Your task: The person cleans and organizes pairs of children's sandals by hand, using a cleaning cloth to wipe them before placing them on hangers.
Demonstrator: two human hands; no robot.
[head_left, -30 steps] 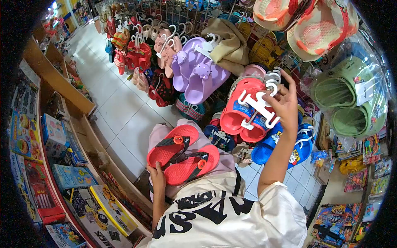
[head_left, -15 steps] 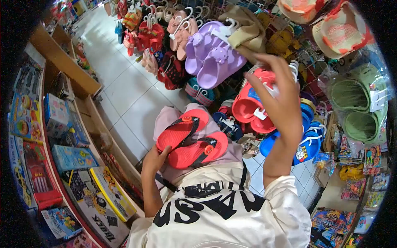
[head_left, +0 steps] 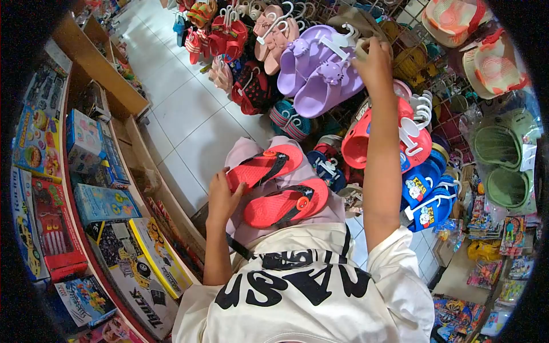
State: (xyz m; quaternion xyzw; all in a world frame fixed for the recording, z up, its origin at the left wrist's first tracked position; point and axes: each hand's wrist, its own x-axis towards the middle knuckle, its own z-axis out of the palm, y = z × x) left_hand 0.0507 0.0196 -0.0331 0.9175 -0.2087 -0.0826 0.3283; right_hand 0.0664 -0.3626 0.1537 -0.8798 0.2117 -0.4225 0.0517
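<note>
- Brown wooden shelving is running well to the left of the left hand, and boxed toys are lying along it.
- The left hand is grasping the farther of two red sandals at its left end, with the thumb pressing on the footbed.
- The red sandals are lying side by side just right of the left hand, above pale pink cloth. Their long axes are slanting from lower left to upper right, and the ends nearer the black straps are pointing right and slightly away from the wearer.
- Lavender sandals are hanging just left of the right hand, their long axes slanting down and left from a white hanger.
- The right hand is reaching up with curled fingers beside that hanger; whether it is gripping anything, I cannot tell.
- Red clogs are hanging below the right hand, partly behind the right forearm.
- Blue shoes are hanging lower, to the right of that forearm.
- Green clogs are hanging in clear plastic, well right of the right hand.
</note>
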